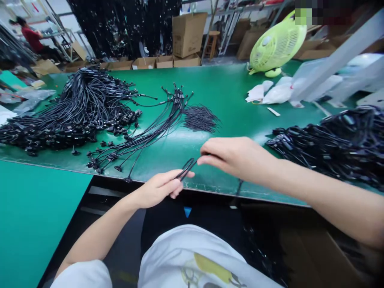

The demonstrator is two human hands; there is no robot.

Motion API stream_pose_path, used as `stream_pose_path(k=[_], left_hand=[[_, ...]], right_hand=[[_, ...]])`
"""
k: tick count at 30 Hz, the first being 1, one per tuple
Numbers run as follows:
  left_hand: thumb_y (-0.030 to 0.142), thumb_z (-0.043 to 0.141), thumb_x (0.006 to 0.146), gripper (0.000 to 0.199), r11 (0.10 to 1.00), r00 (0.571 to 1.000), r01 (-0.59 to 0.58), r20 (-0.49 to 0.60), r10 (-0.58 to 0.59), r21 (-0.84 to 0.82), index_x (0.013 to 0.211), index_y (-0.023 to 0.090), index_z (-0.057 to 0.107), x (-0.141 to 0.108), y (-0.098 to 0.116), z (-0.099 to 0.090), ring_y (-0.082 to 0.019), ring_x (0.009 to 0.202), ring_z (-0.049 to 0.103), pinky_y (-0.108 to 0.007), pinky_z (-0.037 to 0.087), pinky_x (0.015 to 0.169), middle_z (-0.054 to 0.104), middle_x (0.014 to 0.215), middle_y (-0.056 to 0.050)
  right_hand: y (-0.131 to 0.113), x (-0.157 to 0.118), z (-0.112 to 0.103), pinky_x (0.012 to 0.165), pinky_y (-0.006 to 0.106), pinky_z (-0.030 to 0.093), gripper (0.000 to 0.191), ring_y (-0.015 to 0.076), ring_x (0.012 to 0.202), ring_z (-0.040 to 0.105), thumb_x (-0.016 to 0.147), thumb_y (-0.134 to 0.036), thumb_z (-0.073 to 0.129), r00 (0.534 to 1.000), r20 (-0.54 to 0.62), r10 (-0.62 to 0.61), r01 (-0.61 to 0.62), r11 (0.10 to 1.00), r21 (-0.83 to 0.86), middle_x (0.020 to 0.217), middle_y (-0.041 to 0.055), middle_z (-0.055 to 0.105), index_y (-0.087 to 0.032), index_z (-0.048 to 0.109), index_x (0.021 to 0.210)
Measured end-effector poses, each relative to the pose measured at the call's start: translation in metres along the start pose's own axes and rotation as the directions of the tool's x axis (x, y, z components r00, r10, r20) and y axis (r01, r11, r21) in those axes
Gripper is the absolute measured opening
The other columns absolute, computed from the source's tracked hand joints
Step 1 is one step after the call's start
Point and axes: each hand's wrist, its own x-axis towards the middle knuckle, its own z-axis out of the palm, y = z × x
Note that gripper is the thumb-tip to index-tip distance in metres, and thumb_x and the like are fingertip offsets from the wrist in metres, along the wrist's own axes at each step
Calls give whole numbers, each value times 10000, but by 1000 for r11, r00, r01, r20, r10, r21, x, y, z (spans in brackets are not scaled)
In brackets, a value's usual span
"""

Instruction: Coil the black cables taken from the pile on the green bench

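Near the table's front edge, my left hand (162, 188) pinches a looped black cable (187, 166) between thumb and fingers. Just to the right, my right hand (228, 156) has its thumb and fingertips closed on the upper end of the same cable. A loose bunch of black cables (162, 128) with small connectors lies beyond my left hand. Beside that bunch is a small pile of short thin black strips (201, 119). One dark cable end hangs over the edge below my right wrist.
A large cable heap (90, 100) covers the left of the green table (231, 84); another heap (339, 140) lies right. Behind stand a green fan (276, 44), white plastic bags (279, 92) and cardboard boxes (189, 34). A person (31, 38) sits far left.
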Motion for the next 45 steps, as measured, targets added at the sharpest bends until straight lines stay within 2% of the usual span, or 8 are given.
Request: stream_pose_path(k=[4, 9, 15, 20, 29, 35, 39, 45], left_hand=[[484, 552, 903, 346, 905, 983, -103, -184, 28, -414, 910, 171, 701, -23, 11, -17, -49, 387, 207, -214, 337, 446, 203, 468, 98], [440, 480, 944, 290, 843, 709, -378, -705, -3, -384, 1003, 229, 670, -42, 30, -46, -56, 382, 114, -180, 287, 379, 120, 543, 86], [154, 689, 717, 415, 849, 838, -192, -532, -119, -492, 1129, 122, 651, -32, 20, -43, -38, 506, 342, -173, 389, 498, 393, 661, 46], [361, 550, 897, 280, 834, 750, -320, -658, -66, -449, 1085, 190, 668, -25, 23, -39, -63, 460, 260, -176, 303, 406, 353, 613, 46], [415, 633, 866, 261, 982, 836, -177, -536, 118, -59, 935, 183, 732, 29, 2, 17, -172, 818, 645, -258, 484, 771, 700, 861, -70], [397, 595, 890, 227, 1000, 932, -24, -362, 23, 3, 966, 199, 676, 34, -4, 29, -145, 662, 570, -268, 444, 692, 631, 737, -20], [435, 633, 863, 263, 919, 940, -128, -341, -8, -374, 860, 172, 625, 35, -3, 27, -75, 473, 394, -279, 447, 655, 413, 560, 64], [471, 636, 856, 313, 818, 889, -170, -445, -114, -549, 808, 163, 612, 51, -19, 41, -160, 828, 634, -330, 476, 897, 568, 737, -11]], right_hand=[[44, -7, 7, 631, 273, 419, 331, 176, 714, 627, 919, -488, 482, 995, 96, 42, -62, 974, 220, 817, 34, 707, -211, 656, 871], [65, -33, 30, 777, 343, 509, 322, 228, 869, 682, 934, -405, 426, 976, -67, 208, -170, 916, 362, 981, 85, 735, -218, 682, 986], [71, -46, 38, 776, 428, 541, 339, 289, 887, 700, 932, -438, 422, 967, -186, 175, -138, 970, 199, 1011, 65, 740, -267, 691, 1047], [77, -45, 48, 723, 381, 523, 369, 285, 900, 700, 969, -380, 384, 965, -227, 130, -127, 991, 27, 1044, 97, 737, -197, 685, 1076], [-14, -47, 60, 515, 289, 246, 332, 120, 476, 494, 968, -236, 412, 936, -147, -321, 309, 946, -102, 581, 16, 580, -184, 544, 668], [5, -26, 53, 559, 254, 322, 276, 124, 620, 533, 945, -410, 507, 934, -357, 13, 77, 968, 238, 710, 26, 610, -189, 588, 799], [19, -16, 74, 701, 300, 444, 395, 185, 812, 567, 791, -555, 669, 813, -442, 379, -11, 769, 640, 898, 59, 605, -197, 571, 929], [6, -6, 105, 473, 222, 294, 447, 69, 482, 345, 896, -607, 496, 833, -12, 553, -13, 41, 999, 597, -47, 398, -186, 487, 745]])
